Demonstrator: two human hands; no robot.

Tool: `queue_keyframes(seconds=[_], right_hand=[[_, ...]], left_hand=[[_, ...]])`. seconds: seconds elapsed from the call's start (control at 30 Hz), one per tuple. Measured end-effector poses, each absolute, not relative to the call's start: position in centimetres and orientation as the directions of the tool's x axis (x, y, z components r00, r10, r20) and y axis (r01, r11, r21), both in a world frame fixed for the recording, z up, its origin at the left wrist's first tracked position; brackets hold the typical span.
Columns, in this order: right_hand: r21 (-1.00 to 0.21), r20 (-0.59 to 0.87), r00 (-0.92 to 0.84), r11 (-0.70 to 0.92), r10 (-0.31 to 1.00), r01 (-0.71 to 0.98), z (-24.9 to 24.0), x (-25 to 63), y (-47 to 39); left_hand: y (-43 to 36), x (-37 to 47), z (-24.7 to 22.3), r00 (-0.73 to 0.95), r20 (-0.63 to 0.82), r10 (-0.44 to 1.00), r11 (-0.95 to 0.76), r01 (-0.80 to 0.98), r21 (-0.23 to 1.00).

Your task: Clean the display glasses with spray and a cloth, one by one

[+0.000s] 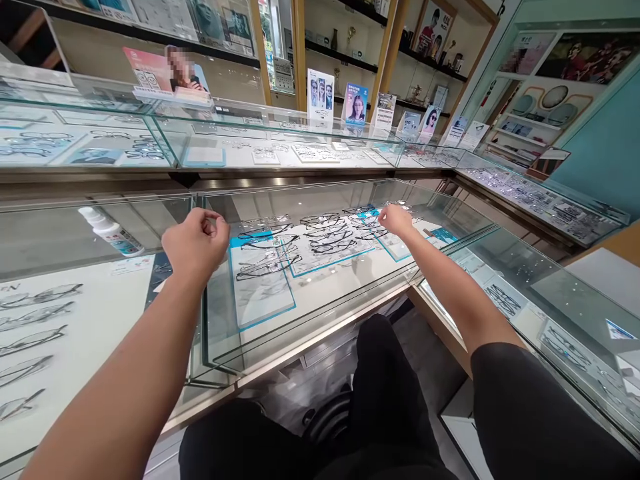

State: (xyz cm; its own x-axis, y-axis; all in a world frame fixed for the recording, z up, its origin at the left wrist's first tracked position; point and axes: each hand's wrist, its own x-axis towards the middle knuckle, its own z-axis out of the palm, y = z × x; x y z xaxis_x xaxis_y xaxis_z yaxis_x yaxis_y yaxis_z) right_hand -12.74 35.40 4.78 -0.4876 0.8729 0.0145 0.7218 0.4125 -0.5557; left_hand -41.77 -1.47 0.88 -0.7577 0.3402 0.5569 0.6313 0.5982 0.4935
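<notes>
My left hand (196,245) is curled closed above the glass divider of the display case, its thumb close to the bent index finger. Whatever it may hold does not show. Farther right, my right hand (397,219) is closed with fingertips pressed together, over the far right rows of eyeglasses. Any thing in its fingers is too small or hidden to tell. Between the hands, several dark-framed eyeglasses (327,241) lie in rows on white display boards with blue edges. The left display board (264,300) bears more eyeglasses (267,267) near its top.
A white spray bottle (111,231) stands at left, behind eyeglasses (37,325) on a white surface. A glass display counter (280,143) with small poster cards (320,97) runs along the back. Another glass case (530,320) borders my right side. My knees are below the front edge.
</notes>
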Motion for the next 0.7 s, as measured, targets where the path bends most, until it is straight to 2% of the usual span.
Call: queue_keyframes(seconds=[0.13, 0.27, 0.37, 0.53, 0.7], right_hand=[[-0.356, -0.034, -0.551, 0.505, 0.834, 0.786, 5.2, -14.0, 35.9], [-0.253, -0.047, -0.570, 0.542, 0.820, 0.801, 5.0, -14.2, 35.8], [-0.214, -0.072, -0.562, 0.538, 0.824, 0.816, 4.8, -14.7, 36.0], [-0.178, -0.035, -0.578, 0.564, 0.815, 0.806, 4.8, -15.8, 35.8], [-0.161, -0.121, -0.593, 0.574, 0.796, 0.803, 5.1, -15.5, 34.8]], left_hand=[[-1.6, -42.0, 0.9, -0.758, 0.551, 0.349, 0.604, 0.632, 0.485], [-1.3, -41.9, 1.0, -0.764, 0.532, 0.365, 0.613, 0.628, 0.480], [-1.1, -42.0, 0.8, -0.766, 0.530, 0.365, 0.615, 0.625, 0.481], [-1.3, -42.3, 0.7, -0.760, 0.538, 0.364, 0.620, 0.629, 0.469], [-1.3, -42.1, 0.9, -0.766, 0.531, 0.362, 0.619, 0.624, 0.477]])
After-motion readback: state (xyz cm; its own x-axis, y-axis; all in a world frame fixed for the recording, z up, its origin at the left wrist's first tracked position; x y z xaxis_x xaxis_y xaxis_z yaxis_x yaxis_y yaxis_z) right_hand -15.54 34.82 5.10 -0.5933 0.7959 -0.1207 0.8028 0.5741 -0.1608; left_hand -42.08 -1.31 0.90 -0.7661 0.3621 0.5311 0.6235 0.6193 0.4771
